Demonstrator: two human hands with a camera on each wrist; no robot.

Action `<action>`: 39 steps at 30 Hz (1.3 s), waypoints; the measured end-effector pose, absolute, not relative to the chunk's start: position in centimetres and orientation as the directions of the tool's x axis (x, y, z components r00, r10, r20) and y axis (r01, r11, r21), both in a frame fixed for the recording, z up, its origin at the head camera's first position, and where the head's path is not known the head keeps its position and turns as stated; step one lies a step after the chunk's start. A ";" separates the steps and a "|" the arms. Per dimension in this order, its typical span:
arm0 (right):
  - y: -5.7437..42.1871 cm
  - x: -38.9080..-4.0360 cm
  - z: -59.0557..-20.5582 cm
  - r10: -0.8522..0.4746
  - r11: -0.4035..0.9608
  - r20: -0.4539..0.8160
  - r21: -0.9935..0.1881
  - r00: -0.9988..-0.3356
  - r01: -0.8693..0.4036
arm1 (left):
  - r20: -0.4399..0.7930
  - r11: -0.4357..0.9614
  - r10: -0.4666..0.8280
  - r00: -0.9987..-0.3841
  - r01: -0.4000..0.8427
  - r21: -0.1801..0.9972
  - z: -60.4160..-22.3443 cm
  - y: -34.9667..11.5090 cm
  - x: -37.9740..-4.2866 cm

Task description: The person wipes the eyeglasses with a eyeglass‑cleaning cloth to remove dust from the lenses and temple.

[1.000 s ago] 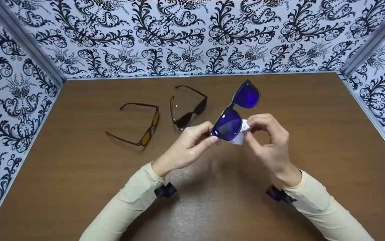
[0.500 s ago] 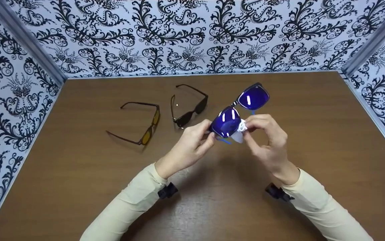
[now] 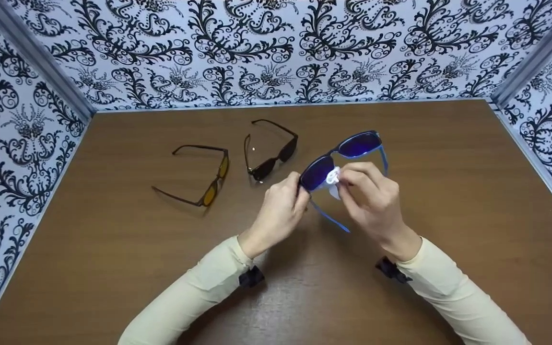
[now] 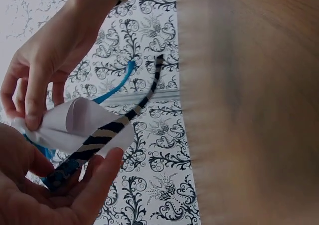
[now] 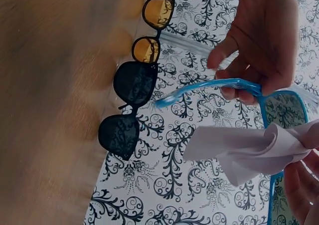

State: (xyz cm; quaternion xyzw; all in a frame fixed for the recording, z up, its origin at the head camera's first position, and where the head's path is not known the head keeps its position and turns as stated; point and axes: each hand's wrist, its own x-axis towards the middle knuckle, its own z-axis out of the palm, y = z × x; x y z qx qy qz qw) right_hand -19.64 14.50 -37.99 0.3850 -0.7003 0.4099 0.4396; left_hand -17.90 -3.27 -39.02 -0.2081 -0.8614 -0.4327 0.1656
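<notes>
My left hand (image 3: 280, 203) grips a pair of sunglasses (image 3: 359, 145) by the corner where frame and temple meet. Their lenses look dark blue in the head view, and the temples are blue on the inside. In the left wrist view the temple (image 4: 112, 127) has a striped outer side. My right hand (image 3: 374, 206) pinches a crumpled white cloth (image 3: 333, 176) at the lower edge of the nearer lens. In the right wrist view, loose folds of the cloth (image 5: 239, 147) hang below the fingers. The right hand partly hides the glasses' lower side.
Black sunglasses (image 3: 264, 169) lie unfolded on the brown table (image 3: 112, 268), left of the hands. Farther left are yellow-lensed glasses (image 3: 210, 195), also with temples spread. Patterned panels (image 3: 276, 52) stand along the table's back and sides.
The sunglasses have tilted and their far lens has swung lower and to the right, bringing the blue temples into view. Both hands stay close together; the right hand with the cloth has moved slightly left.
</notes>
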 end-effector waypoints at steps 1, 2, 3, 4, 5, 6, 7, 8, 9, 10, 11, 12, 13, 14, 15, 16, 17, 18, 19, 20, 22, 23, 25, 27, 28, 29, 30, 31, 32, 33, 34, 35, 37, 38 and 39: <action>14.5 -19.7 -38.0 -0.183 0.387 0.932 -0.224 -0.312 -0.895 | 0.465 0.555 0.209 -0.860 0.495 0.668 -39.1 -3.2 -17.9; 14.4 -19.7 -38.0 -0.188 0.402 0.932 -0.216 -0.311 -0.890 | 0.469 0.572 0.203 -0.860 0.493 0.656 -39.2 -3.0 -17.9; 14.4 -19.8 -38.0 -0.195 0.417 0.931 -0.208 -0.310 -0.885 | 0.473 0.586 0.197 -0.859 0.489 0.646 -39.3 -3.0 -18.0; 14.3 -19.8 -38.0 -0.202 0.431 0.928 -0.202 -0.312 -0.880 | 0.474 0.600 0.189 -0.860 0.483 0.638 -39.3 -2.9 -18.0; 14.3 -19.9 -38.0 -0.210 0.442 0.925 -0.199 -0.316 -0.875 | 0.475 0.613 0.182 -0.861 0.477 0.629 -39.4 -2.8 -18.1; 14.2 -19.9 -38.0 -0.218 0.452 0.921 -0.197 -0.322 -0.870 | 0.474 0.624 0.176 -0.863 0.470 0.624 -39.4 -2.8 -18.2; 14.2 -20.0 -38.0 -0.226 0.461 0.917 -0.197 -0.329 -0.865 | 0.469 0.635 0.171 -0.866 0.461 0.620 -39.4 -2.8 -18.2; 14.1 -20.0 -38.0 -0.238 0.470 0.911 -0.197 -0.338 -0.861 | 0.461 0.648 0.167 -0.871 0.450 0.615 -39.5 -2.8 -18.3; 14.0 -20.0 -38.1 -0.249 0.482 0.904 -0.195 -0.347 -0.854 | 0.452 0.660 0.165 -0.877 0.438 0.610 -39.5 -2.8 -18.4; 13.9 -20.1 -38.1 -0.261 0.492 0.897 -0.194 -0.357 -0.849 | 0.442 0.671 0.164 -0.882 0.428 0.605 -39.6 -2.7 -18.5; 13.8 -20.1 -38.2 -0.274 0.501 0.889 -0.192 -0.366 -0.844 | 0.431 0.682 0.164 -0.887 0.417 0.600 -39.6 -2.7 -18.6; 13.7 -20.1 -38.3 -0.288 0.511 0.882 -0.189 -0.373 -0.839 | 0.419 0.692 0.165 -0.893 0.407 0.596 -39.7 -2.7 -18.7; 13.5 -20.1 -38.4 -0.299 0.522 0.875 -0.184 -0.382 -0.833 | 0.409 0.703 0.164 -0.898 0.398 0.590 -39.7 -2.7 -18.7; 13.4 -20.1 -38.4 -0.309 0.535 0.868 -0.179 -0.389 -0.825 | 0.401 0.714 0.162 -0.902 0.388 0.583 -39.7 -2.8 -18.8; 13.3 -20.2 -38.4 -0.316 0.549 0.862 -0.175 -0.397 -0.817 | 0.394 0.725 0.159 -0.905 0.378 0.576 -39.7 -2.8 -18.9; 13.2 -20.2 -38.4 -0.323 0.560 0.857 -0.169 -0.402 -0.811 | 0.388 0.735 0.155 -0.909 0.368 0.569 -39.7 -2.9 -19.0; 13.1 -20.2 -38.3 -0.328 0.572 0.853 -0.162 -0.405 -0.804 | 0.380 0.747 0.150 -0.913 0.357 0.561 -39.7 -2.9 -19.0; 13.0 -20.1 -38.3 -0.332 0.581 0.851 -0.156 -0.407 -0.799 | 0.371 0.756 0.144 -0.917 0.344 0.557 -39.7 -3.0 -19.2; 13.0 -20.1 -38.2 -0.336 0.589 0.850 -0.146 -0.405 -0.795 | 0.361 0.764 0.138 -0.922 0.331 0.554 -39.7 -3.1 -19.3; 12.9 -19.9 -38.0 -0.340 0.595 0.853 -0.131 -0.396 -0.793 | 0.347 0.771 0.129 -0.929 0.314 0.554 -39.8 -3.3 -19.5; 12.8 -19.6 -37.7 -0.345 0.599 0.862 -0.102 -0.371 -0.794 | 0.317 0.777 0.109 -0.942 0.280 0.564 -39.9 -3.6 -20.0; 12.8 -19.4 -37.5 -0.344 0.598 0.868 -0.091 -0.357 -0.796 | 0.298 0.775 0.098 -0.949 0.260 0.576 -40.0 -3.8 -20.3; 12.6 -18.9 -37.0 -0.340 0.596 0.880 -0.072 -0.333 -0.800 | 0.259 0.762 0.073 -0.963 0.222 0.609 -40.1 -4.4 -20.9; 12.5 -18.4 -36.6 -0.335 0.593 0.887 -0.065 -0.319 -0.802 | 0.227 0.736 0.048 -0.973 0.188 0.651 -40.1 -5.0 -21.6; 12.4 -18.1 -36.5 -0.336 0.591 0.888 -0.061 -0.314 -0.804 | 0.208 0.718 0.036 -0.977 0.170 0.675 -40.1 -5.3 -22.0; 12.3 -17.9 -36.4 -0.338 0.588 0.889 -0.055 -0.307 -0.807 | 0.178 0.693 0.023 -0.984 0.144 0.707 -40.1 -5.6 -22.3; 12.2 -17.7 -36.4 -0.342 0.586 0.890 -0.050 -0.302 -0.809 | 0.145 0.659 0.012 -0.989 0.117 0.743 -40.1 -5.9 -22.7; 12.1 -17.6 -36.4 -0.347 0.583 0.889 -0.044 -0.298 -0.811 | 0.104 0.612 0.003 -0.995 0.084 0.787 -40.1 -6.2 -23.1; 12.0 -17.4 -36.5 -0.354 0.580 0.888 -0.036 -0.292 -0.814 | 0.055 0.557 -0.002 -0.998 0.045 0.829 -40.0 -6.5 -23.4; 12.0 -17.3 -36.6 -0.364 0.577 0.885 -0.029 -0.289 -0.816 | -0.003 0.491 0.001 -1.000 -0.002 0.871 -40.0 -6.8 -23.8; 11.9 -17.2 -36.8 -0.374 0.575 0.881 -0.024 -0.289 -0.818 | -0.070 0.412 0.013 -0.997 -0.059 0.909 -40.0 -7.1 -24.1; 11.8 -17.1 -37.0 -0.385 0.573 0.875 -0.022 -0.293 -0.819 | -0.137 0.327 0.032 -0.990 -0.119 0.937 -40.1 -7.3 -24.4; 11.7 -17.2 -37.4 -0.408 0.576 0.858 -0.022 -0.311 -0.817 | -0.251 0.192 0.099 -0.963 -0.229 0.954 -40.1 -7.7 -24.8; 11.6 -17.2 -37.7 -0.418 0.578 0.847 -0.031 -0.328 -0.816 | -0.298 0.150 0.142 -0.944 -0.277 0.949 -40.1 -7.8 -25.0; 11.6 -17.4 -37.8 -0.425 0.584 0.835 -0.042 -0.350 -0.811 | -0.340 0.129 0.187 -0.922 -0.320 0.939 -40.0 -7.9 -25.1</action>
